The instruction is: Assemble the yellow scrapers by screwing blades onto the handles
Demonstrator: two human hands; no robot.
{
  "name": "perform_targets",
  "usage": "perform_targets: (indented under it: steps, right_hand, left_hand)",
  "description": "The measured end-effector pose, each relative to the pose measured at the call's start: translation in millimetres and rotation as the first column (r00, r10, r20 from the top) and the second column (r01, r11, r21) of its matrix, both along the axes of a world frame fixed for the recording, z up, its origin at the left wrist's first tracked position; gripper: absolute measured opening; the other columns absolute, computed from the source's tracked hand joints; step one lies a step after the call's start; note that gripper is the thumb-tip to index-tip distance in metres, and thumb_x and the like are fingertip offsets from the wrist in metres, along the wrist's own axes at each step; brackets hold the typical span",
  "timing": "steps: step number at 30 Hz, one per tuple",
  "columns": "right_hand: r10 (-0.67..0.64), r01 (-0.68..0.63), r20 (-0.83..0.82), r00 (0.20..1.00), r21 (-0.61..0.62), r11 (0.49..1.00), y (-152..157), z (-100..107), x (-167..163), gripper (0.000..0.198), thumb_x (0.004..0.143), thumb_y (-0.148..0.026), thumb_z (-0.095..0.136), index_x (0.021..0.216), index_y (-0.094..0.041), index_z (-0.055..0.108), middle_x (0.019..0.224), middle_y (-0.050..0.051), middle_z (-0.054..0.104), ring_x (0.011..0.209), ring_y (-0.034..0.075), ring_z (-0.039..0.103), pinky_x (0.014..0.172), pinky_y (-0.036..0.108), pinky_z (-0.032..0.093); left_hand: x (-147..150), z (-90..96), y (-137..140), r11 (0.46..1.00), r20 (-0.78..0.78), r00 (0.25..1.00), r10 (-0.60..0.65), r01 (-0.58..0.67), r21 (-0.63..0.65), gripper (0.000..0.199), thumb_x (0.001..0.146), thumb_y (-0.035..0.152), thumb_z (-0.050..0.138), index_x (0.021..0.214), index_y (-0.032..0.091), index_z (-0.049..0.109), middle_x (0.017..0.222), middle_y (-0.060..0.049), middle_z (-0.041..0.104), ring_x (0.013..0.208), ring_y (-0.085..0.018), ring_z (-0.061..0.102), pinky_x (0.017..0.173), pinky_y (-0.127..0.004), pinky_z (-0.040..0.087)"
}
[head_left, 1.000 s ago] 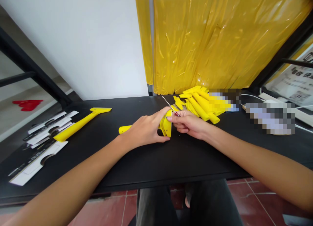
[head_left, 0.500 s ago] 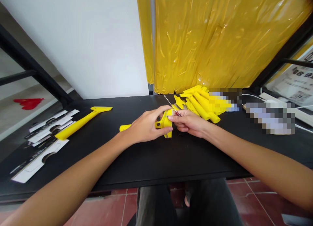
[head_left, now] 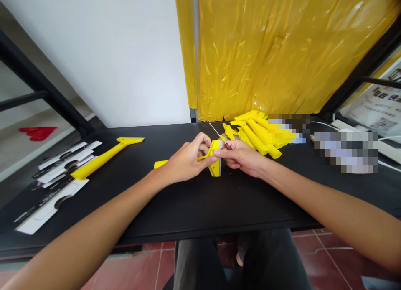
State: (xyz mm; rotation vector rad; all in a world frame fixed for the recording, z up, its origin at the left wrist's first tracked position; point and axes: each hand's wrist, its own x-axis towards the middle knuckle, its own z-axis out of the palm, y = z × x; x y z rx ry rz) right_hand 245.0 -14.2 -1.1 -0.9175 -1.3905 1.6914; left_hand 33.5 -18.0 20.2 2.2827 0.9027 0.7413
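Observation:
My left hand is closed round a yellow plastic scraper. The butt of its handle pokes out left of the hand, and its wide head with a pale strip along the edge faces right. My right hand is closed on a small screwdriver with a thin metal shaft pointing up and left; its dark red handle is mostly hidden by the fingers. The right thumb also presses on the scraper's head. Another yellow scraper lies to the left, its handle end resting on printed cards.
White and black printed cards lie at the left of the black table. A pile of yellow scraper parts lies behind my right hand. White cables and a power strip are at the right. A yellow plastic curtain hangs behind.
The scraper's head has turned in my hands, so its flat face shows more. My left fingers have curled and shifted on it. The right hand stays almost in place.

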Motion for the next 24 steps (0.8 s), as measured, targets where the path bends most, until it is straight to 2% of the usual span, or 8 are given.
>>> perform_targets:
  steps: [7,13,17,20,24]
  right_hand:
    - [-0.052,0.051,0.024,0.998,0.025,0.998,-2.5,-0.3,-1.4,0.038,0.068,-0.034,0.087,0.072,-0.019,0.052,0.056,-0.011,0.033,0.046,0.004,0.019,0.042,0.024,0.010]
    - [-0.083,0.083,0.007,0.997,0.024,0.996,-3.3,-0.5,-2.2,0.035,0.069,-0.035,0.086,0.073,-0.019,0.055,0.055,-0.011,0.032,0.046,0.004,0.016,0.041,0.025,0.009]
    - [-0.094,0.094,0.008,0.996,0.019,0.995,-4.0,0.7,-2.5,0.037,0.071,-0.034,0.084,0.070,-0.020,0.051,0.054,-0.011,0.028,0.046,0.005,0.014,0.041,0.025,0.008]
    - [-0.119,0.118,0.042,0.992,0.030,0.993,-5.4,1.1,-3.2,0.034,0.073,-0.034,0.083,0.073,-0.020,0.052,0.056,-0.011,0.031,0.046,0.004,0.018,0.041,0.024,0.010]
    - [-0.146,0.141,0.074,0.986,0.065,0.988,-7.5,1.3,-4.8,0.030,0.075,-0.033,0.080,0.075,-0.020,0.053,0.058,-0.010,0.036,0.045,0.004,0.021,0.041,0.023,0.011]
  left_hand:
    - [-0.8,2.0,1.4,0.999,-0.002,0.999,-0.038,0.038,-0.037,0.020,0.097,0.031,0.056,0.104,0.025,0.039,0.075,0.005,0.061,0.059,-0.011,0.054,0.061,-0.026,0.042]
    - [1.4,1.1,-4.7,0.996,-0.076,0.997,0.018,-0.011,0.092,0.016,0.098,0.031,0.054,0.107,0.025,0.042,0.084,0.001,0.065,0.070,-0.015,0.062,0.066,-0.028,0.046]
    - [4.0,-0.3,-10.2,0.983,-0.099,0.990,0.095,-0.078,0.166,0.022,0.099,0.036,0.052,0.116,0.024,0.045,0.098,-0.004,0.069,0.078,-0.018,0.066,0.070,-0.030,0.049]
    - [4.5,-0.2,-10.3,0.985,-0.101,0.987,0.126,-0.112,0.132,0.031,0.102,0.040,0.047,0.128,0.024,0.042,0.092,-0.002,0.072,0.068,-0.016,0.065,0.063,-0.028,0.047]
    - [3.9,0.7,-9.9,0.989,-0.130,0.988,0.088,-0.071,0.129,0.035,0.103,0.034,0.047,0.135,0.024,0.039,0.089,-0.001,0.073,0.064,-0.015,0.064,0.060,-0.026,0.046]
